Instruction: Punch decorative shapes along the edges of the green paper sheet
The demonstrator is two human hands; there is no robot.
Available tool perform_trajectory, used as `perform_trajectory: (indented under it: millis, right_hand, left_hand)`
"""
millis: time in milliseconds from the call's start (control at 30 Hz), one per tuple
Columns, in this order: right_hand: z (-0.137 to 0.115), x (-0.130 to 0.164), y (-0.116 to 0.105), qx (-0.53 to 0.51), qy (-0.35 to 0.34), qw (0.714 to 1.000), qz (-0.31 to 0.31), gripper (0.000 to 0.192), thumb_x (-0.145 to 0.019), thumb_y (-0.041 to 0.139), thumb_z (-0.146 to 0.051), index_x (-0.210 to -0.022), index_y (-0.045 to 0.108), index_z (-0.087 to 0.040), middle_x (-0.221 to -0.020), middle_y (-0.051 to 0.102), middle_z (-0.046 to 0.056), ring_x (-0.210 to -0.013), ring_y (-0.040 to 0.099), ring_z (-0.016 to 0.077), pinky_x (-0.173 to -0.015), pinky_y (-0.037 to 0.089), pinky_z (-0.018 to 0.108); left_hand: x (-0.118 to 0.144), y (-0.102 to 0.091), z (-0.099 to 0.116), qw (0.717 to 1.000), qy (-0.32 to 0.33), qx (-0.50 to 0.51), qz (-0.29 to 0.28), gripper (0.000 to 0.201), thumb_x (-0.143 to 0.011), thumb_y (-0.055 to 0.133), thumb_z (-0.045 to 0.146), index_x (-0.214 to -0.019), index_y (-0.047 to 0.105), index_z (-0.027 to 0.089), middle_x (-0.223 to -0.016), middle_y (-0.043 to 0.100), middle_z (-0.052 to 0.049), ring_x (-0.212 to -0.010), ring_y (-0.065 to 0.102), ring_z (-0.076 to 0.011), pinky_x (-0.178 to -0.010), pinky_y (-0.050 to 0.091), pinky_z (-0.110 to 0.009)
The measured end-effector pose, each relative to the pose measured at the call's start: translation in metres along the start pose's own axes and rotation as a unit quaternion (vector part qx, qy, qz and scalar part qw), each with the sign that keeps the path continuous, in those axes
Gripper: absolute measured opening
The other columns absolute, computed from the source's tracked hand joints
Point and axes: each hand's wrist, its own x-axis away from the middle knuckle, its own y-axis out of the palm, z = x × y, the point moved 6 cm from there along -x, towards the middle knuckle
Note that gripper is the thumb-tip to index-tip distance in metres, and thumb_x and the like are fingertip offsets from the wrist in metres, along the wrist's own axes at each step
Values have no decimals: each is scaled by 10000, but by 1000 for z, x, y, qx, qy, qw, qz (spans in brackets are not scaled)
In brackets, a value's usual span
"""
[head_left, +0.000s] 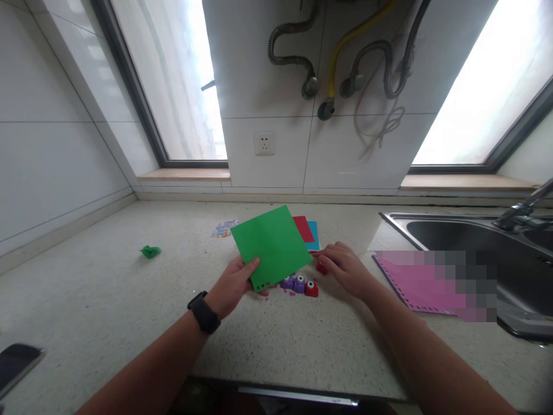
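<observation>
My left hand [233, 285], with a black watch on the wrist, grips a green paper sheet [273, 245] by its lower left corner, thumb on top. Small punched holes run along the sheet's lower left edge. At the sheet's right corner, my right hand [343, 266] has its fingers closed around a small red paper punch [322, 267], partly hidden by them. Two purple paper punches [299, 283] and another red punch [311, 289], each with an eye-like white spot, stand in a row below the sheet. Pink paper bits [292, 294] lie around them.
Behind the green sheet lie red paper [305, 228] and blue paper [314, 235]. Colourful small bits [224, 229] and crumpled green material [150, 251] are farther left. A pink sheet [415, 282] lies by the sink [397, 223]; a phone [17, 364] is at lower left.
</observation>
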Motion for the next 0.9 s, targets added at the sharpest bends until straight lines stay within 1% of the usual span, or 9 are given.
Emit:
perform_trajectory:
  millis: [67, 133, 167, 233, 333, 433, 567, 767, 900]
  right_hand:
    - [-12, -2, 3, -55, -13, 998, 12, 370, -1047, 427, -411, -1163, 735, -242, -1031, 742, 82, -984, 605, 260, -921, 395, 440]
    - [-22, -4, 9, -107, -6, 994, 24, 349, -1022, 476, -438, -1195, 714, -249, -1042, 730, 87, -992, 611, 268, -927, 407, 453]
    - [-26, -5, 14, -131, 5, 991, 20, 342, -1012, 496, -448, -1179, 709, -239, -1044, 715, 93, -982, 610, 263, -909, 425, 441]
    - [-30, -7, 23, -157, 36, 987, 18, 291, -979, 560, -454, -1033, 708, -209, -958, 681, 83, -868, 598, 232, -799, 454, 387]
    - [-34, -8, 30, -160, 51, 986, 24, 206, -939, 613, -394, -896, 663, -199, -861, 639, 54, -794, 570, 205, -730, 448, 350]
    - [-28, -9, 26, -180, 68, 979, 66, 170, -943, 596, -360, -913, 648, -201, -891, 648, 57, -810, 579, 202, -729, 459, 346]
    - [-22, -12, 19, -184, 58, 975, 113, 167, -945, 598, -357, -970, 661, -205, -907, 656, 61, -822, 585, 205, -736, 465, 351]
    - [-30, -22, 9, -175, 25, 978, 111, 163, -955, 585, -350, -940, 664, -208, -889, 652, 61, -808, 585, 205, -732, 466, 353]
    - [-37, -32, 0, -182, 22, 977, 106, 164, -951, 587, -357, -943, 668, -215, -902, 665, 68, -810, 585, 208, -728, 468, 356]
  left_hand:
    - [9, -6, -8, 1000, -13, -10, -4, 537, -896, 703, 503, -1255, 574, 125, -1025, 748, -163, -742, 738, -244, -584, 612, -344]
    - [14, -8, -14, 999, -30, -29, -20, 539, -886, 709, 519, -1230, 580, 125, -957, 747, -148, -708, 725, -233, -560, 601, -333]
    - [15, -7, -17, 998, -34, -42, -33, 537, -887, 706, 524, -1222, 585, 123, -938, 745, -142, -697, 719, -225, -560, 599, -330]
    - [15, -5, -20, 996, -31, -69, -54, 537, -884, 702, 540, -1202, 603, 118, -903, 741, -134, -664, 705, -209, -550, 593, -322]
    - [11, -5, -23, 994, -22, -94, -52, 548, -869, 702, 573, -1169, 630, 120, -859, 737, -116, -629, 693, -199, -543, 592, -324]
    - [6, -9, -26, 993, -13, -113, -38, 543, -852, 715, 579, -1130, 645, 119, -804, 731, -96, -604, 686, -195, -522, 583, -313]
    - [3, -12, -28, 987, -7, -152, -46, 517, -853, 720, 563, -1080, 643, 106, -775, 734, -93, -504, 654, -162, -475, 541, -277]
    - [0, -14, -22, 980, 17, -193, -38, 479, -848, 709, 585, -893, 645, 112, -624, 683, -61, -439, 592, -128, -434, 468, -235]
    - [-3, -18, -25, 979, 15, -197, -45, 466, -849, 708, 580, -847, 663, 116, -624, 684, -67, -428, 558, -115, -423, 441, -232]
